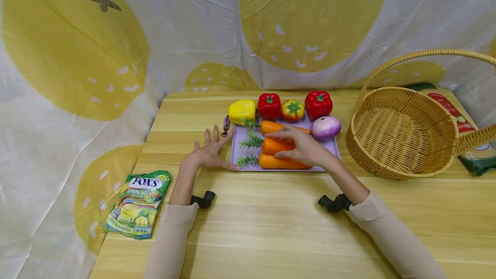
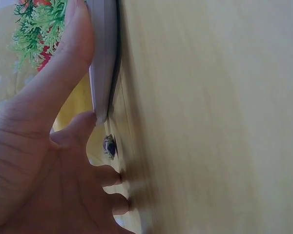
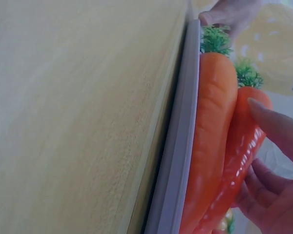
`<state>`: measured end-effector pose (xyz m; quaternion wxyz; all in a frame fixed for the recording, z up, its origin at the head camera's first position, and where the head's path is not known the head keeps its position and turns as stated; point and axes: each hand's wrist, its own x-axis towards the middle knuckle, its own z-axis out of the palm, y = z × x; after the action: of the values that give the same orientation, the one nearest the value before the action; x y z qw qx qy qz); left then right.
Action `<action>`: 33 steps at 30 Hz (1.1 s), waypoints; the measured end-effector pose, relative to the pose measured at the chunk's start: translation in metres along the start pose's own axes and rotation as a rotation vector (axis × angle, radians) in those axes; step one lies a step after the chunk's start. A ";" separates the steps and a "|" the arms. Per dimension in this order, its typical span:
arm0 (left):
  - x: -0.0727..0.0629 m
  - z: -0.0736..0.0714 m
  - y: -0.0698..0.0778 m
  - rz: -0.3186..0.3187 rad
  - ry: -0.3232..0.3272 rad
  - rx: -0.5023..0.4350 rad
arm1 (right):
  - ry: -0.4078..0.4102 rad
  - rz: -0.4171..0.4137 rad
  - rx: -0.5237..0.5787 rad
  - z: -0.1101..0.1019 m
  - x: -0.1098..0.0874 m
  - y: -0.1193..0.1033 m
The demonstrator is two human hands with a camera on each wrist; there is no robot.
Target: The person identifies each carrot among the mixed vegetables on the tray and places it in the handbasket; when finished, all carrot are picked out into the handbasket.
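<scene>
A lilac tray point(image 1: 332, 147) bears three toy carrots with green tops. My right hand point(image 1: 300, 145) grips the middle carrot point(image 1: 271, 146), thumb on one side and fingers on the other. In front of it lies another carrot point(image 3: 210, 117) along the near rim; the third carrot point(image 1: 270, 127) is behind. My left hand point(image 1: 207, 154) has its fingers spread at the tray's left edge, thumb at the near corner. Beyond the carrots sit a yellow pepper point(image 1: 241, 112), two red peppers point(image 1: 269, 106), a yellow-red tomato point(image 1: 292, 111) and a purple onion point(image 1: 326, 128).
A purple-wrapped candy point(image 1: 226, 125) lies beyond my left fingers. At the left table edge is a green Fox's candy bag point(image 1: 137, 206). On the right stands a wicker basket point(image 1: 399, 167) with a tall handle, partly covering a green-ended packet point(image 1: 478, 165). Patterned cloth hangs behind.
</scene>
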<state>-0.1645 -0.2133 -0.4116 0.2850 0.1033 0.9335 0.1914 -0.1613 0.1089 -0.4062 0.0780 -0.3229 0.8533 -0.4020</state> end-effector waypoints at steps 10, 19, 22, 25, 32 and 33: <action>-0.002 0.000 0.000 0.006 0.000 0.005 | 0.010 0.001 0.021 0.002 0.000 -0.001; -0.001 0.000 0.000 0.003 -0.003 0.000 | 0.008 0.014 0.043 -0.003 -0.002 -0.004; 0.000 0.000 -0.001 0.001 -0.007 0.004 | 0.002 0.019 0.056 -0.008 -0.004 -0.007; 0.001 0.000 -0.001 0.003 -0.010 0.005 | -0.004 0.024 0.074 -0.015 -0.007 -0.010; 0.000 0.000 0.000 0.006 -0.010 0.019 | 0.051 0.011 0.046 -0.051 -0.023 -0.021; -0.001 0.000 0.001 0.006 -0.009 0.020 | 0.060 0.010 0.039 -0.057 -0.026 -0.023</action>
<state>-0.1641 -0.2131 -0.4109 0.2877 0.1096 0.9337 0.1826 -0.1525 0.1507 -0.3548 0.0606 -0.3048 0.8488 -0.4278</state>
